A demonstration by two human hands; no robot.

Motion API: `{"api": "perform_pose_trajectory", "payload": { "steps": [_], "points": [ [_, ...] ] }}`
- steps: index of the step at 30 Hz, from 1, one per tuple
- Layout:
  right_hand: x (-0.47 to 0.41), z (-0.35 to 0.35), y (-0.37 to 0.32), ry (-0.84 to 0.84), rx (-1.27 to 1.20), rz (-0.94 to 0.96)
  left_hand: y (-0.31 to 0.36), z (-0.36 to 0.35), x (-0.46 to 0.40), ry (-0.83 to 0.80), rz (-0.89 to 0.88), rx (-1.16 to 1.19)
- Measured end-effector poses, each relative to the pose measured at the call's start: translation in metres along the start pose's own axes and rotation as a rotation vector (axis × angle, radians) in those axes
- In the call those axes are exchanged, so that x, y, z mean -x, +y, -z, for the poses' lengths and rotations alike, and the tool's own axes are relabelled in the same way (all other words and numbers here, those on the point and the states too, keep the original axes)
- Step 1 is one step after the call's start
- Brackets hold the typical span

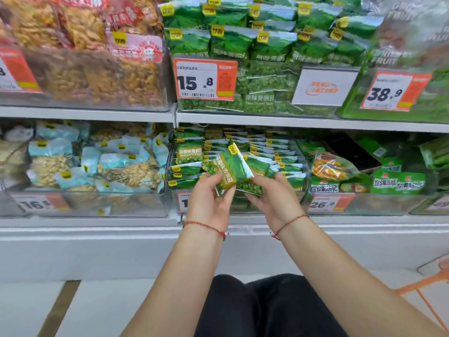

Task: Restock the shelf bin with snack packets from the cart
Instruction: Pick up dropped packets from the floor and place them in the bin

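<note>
Pinching light, crinkly, slippery packets in left hand and right hand; best gripped by flat edges.

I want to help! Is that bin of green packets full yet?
Nearly full: green packets fill the bin in rows.

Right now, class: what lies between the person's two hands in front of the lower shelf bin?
In the head view, green snack packets lie between the left hand and the right hand; both hands grip them.
</note>
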State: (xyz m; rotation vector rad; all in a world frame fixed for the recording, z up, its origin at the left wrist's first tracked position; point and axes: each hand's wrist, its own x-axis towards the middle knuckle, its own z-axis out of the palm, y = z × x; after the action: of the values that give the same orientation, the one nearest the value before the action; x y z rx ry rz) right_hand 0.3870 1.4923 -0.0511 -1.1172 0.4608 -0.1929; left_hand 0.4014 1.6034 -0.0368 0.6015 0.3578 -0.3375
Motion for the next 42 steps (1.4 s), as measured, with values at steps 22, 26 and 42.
{"api": "perform_pose_trajectory", "payload": {
  "steps": [22,26,42],
  "points": [
    [-0.072,-0.019,-0.012,-0.187,0.316,0.099,0.008,-0.010,-0.054,0.002,-0.457,-0.914],
    [-0.103,-0.029,-0.030,-0.125,0.642,0.180,0.036,0.010,-0.061,0.125,-0.816,-1.373],
    [-0.174,-0.070,-0.011,-0.183,1.147,0.300,0.062,0.045,-0.096,0.188,-1.088,-1.566]
  ]
}}
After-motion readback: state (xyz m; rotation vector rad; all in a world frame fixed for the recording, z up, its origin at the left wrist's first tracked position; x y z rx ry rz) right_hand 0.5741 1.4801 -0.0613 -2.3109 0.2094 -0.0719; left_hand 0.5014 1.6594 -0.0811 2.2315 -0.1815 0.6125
